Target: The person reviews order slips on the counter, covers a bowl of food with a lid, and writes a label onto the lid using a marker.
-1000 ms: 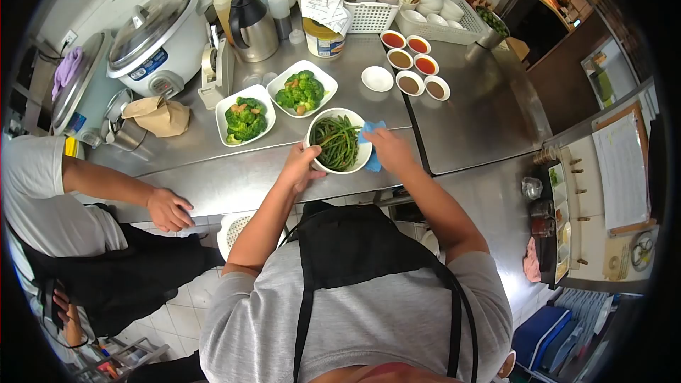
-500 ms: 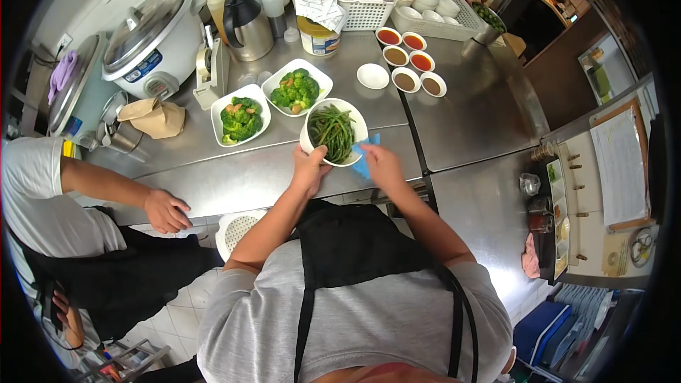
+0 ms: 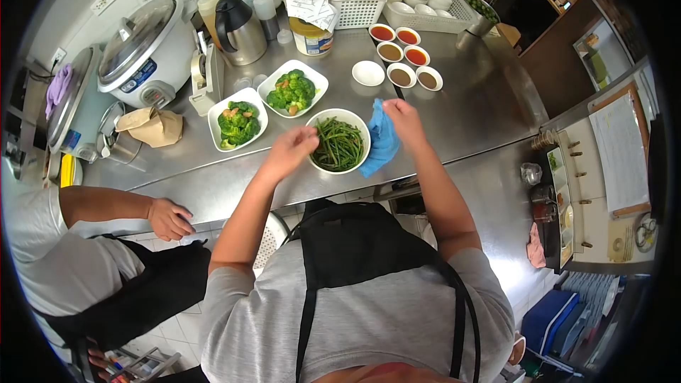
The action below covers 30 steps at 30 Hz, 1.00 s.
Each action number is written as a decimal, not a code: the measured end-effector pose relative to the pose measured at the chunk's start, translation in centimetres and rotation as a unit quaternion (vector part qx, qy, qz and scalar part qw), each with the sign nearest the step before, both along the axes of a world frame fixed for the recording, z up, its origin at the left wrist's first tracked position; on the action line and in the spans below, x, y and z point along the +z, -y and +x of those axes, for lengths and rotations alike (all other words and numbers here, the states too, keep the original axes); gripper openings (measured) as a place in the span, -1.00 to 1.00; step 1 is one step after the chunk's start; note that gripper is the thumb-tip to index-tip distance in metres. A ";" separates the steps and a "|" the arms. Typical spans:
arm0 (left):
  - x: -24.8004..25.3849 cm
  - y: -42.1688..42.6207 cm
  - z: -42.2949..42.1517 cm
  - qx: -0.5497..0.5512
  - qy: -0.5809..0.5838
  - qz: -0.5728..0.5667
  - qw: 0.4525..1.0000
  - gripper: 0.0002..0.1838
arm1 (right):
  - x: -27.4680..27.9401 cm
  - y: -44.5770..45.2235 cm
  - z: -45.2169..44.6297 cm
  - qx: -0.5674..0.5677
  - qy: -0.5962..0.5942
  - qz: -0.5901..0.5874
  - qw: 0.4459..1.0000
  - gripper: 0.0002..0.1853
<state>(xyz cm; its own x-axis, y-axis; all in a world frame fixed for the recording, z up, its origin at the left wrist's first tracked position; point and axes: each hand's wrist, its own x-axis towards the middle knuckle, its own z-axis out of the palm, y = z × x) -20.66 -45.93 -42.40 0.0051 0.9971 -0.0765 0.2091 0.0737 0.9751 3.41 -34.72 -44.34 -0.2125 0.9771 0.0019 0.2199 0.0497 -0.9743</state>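
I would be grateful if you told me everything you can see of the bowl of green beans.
The bowl is round, white and smooth, ceramic or plastic, with a plain rim. It stands upright on the steel counter, with a heap of long green beans inside. The left hand is at its left rim, contact unclear; the blue cloth is close on its right.

A steel jug (image 3: 242,34) stands between a lidded rice cooker (image 3: 149,64) and a tub (image 3: 312,42) topped with papers (image 3: 311,8).
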 end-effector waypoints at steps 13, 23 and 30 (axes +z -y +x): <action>-3.4 -8.6 1.5 0.037 -0.414 0.070 0.907 -0.82 | -0.7 -0.6 -6.8 0.098 0.450 0.186 0.868 -0.75; -8.9 -5.1 -1.5 0.044 -0.032 -0.035 0.998 -0.61 | -2.8 2.0 -2.2 0.047 -0.058 -0.207 0.975 -0.71; -7.0 -3.7 1.1 0.125 0.275 -0.145 0.942 -0.61 | -5.9 4.3 -3.7 -0.041 -0.173 -0.241 0.954 -0.68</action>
<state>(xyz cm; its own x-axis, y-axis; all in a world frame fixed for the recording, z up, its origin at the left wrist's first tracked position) -19.56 -42.22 -49.40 -0.1089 0.9103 -0.3993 -0.3813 0.3327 0.8625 -0.26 -38.99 -50.21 -0.2025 0.8958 -0.3956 -0.1352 -0.4257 -0.8947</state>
